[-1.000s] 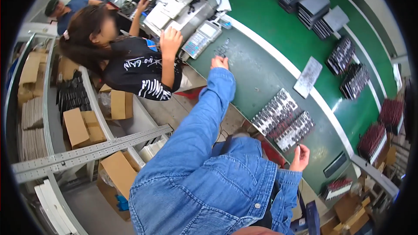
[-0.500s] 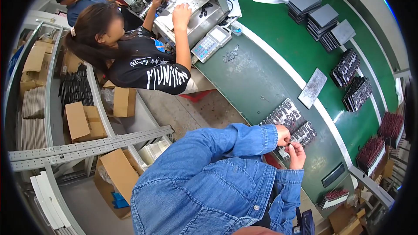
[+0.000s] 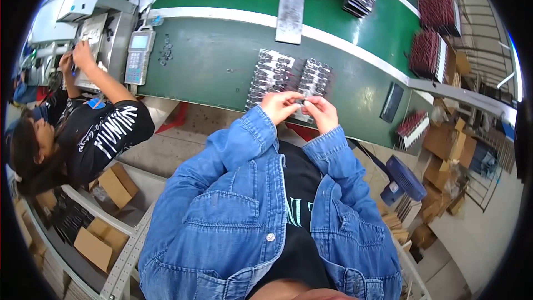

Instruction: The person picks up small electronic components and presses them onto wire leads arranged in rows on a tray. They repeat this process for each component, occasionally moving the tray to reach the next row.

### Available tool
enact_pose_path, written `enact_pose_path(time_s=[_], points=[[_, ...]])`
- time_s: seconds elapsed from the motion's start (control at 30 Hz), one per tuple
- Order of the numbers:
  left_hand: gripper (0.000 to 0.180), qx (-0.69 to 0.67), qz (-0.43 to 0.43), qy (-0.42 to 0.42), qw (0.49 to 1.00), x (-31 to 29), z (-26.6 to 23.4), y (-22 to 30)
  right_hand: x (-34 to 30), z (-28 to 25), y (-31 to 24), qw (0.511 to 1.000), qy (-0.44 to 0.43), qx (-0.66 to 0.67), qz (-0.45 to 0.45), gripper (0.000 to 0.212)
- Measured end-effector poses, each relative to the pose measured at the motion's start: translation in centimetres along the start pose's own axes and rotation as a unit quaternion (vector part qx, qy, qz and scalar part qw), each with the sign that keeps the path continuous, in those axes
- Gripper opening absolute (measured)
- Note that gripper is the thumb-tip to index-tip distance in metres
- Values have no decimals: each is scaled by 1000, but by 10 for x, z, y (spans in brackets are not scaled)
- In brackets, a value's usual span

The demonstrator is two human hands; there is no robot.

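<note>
My left hand and my right hand meet fingertip to fingertip at the near edge of the green bench. Both are closed in a pinch on a small dark part, mostly hidden by the fingers; its exact kind is too small to make out. Just beyond the hands lie two pale trays, a left tray and a right tray, filled with rows of small dark parts with thin reddish wires.
A grey plate lies behind the trays. To the right are a black phone-like slab, stacks with dark red wires and a blue fan. At left, a co-worker works at a machine beside a handheld keypad device.
My view has swung to the right, so the bench now runs across the picture. Both hands stay pinched together over the near edge of the trays.
</note>
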State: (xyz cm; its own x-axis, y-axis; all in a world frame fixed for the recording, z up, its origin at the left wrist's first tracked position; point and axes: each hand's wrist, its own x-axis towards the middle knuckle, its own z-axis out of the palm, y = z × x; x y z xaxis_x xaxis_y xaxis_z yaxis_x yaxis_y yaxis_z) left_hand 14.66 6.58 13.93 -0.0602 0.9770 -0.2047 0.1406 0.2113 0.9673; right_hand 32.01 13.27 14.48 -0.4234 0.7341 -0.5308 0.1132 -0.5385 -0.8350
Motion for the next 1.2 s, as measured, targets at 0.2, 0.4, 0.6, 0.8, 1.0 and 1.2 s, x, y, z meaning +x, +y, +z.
enact_pose_path(time_s=[0.2,0.4,0.6,0.8,1.0,1.2], points=[[32,-143,-122,-31,982,-1,2,-3,-16,13,-21,966,61,-191,-162,14],[31,-170,-115,-38,978,1,8,-1,-16,11,-20,953,33,-257,-159,11],[31,-160,-119,-81,977,2,3,-1,-8,-3,-13,978,-26,-180,-103,12],[27,-168,-115,-91,975,2,2,8,-2,-16,-18,996,-76,-12,53,11],[23,-164,-128,-107,972,4,4,11,3,-22,-15,990,-136,-10,39,15],[22,-161,-140,-116,970,5,5,13,3,-19,-14,991,-130,-33,18,20]])
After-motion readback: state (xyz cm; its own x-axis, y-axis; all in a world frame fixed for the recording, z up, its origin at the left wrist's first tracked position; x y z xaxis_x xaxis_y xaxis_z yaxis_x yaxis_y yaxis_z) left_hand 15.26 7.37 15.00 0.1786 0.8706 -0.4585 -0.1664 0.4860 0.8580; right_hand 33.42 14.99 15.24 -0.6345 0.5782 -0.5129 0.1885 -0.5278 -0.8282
